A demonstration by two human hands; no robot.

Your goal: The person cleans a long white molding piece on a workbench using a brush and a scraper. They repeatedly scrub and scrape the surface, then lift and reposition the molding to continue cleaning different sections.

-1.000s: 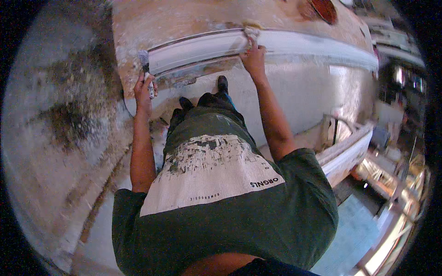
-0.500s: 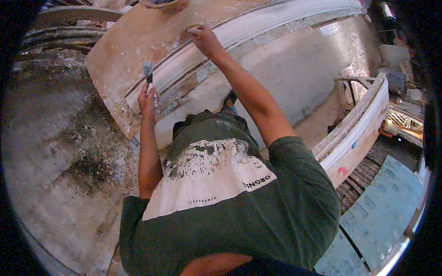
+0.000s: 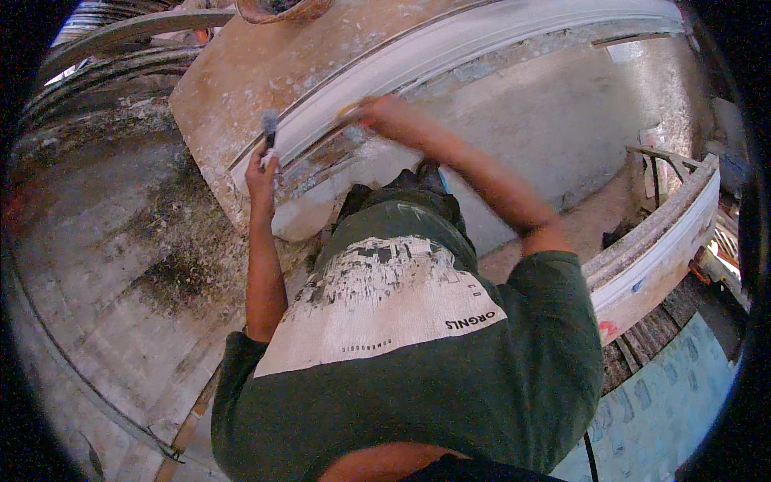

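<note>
A small paintbrush (image 3: pixel 270 127), its pale grey bristles pointing up, is gripped in my left hand (image 3: pixel 261 167) at the left end of a long, white, curved moulding (image 3: pixel 393 64). My right hand (image 3: pixel 384 116) is smeared by motion over the near edge of the moulding. Something thin and yellowish (image 3: pixel 348 110) shows at its fingertips, too blurred to name. The moulding lies along the near side of a brown board (image 3: pixel 241 72) spotted with white.
A round basin (image 3: pixel 281 10) stands on the board's far edge. To the right is another curved white piece (image 3: pixel 666 233) on a frame, with a light blue panel (image 3: pixel 666 402) below it. Dark curved strips (image 3: pixel 104 76) are piled at the far left. The floor (image 3: pixel 96 297) is stained.
My right hand has come from the board beyond the moulding toward me, onto its near edge. My left hand still holds the paintbrush at the left end. The whole view has shifted slightly.
</note>
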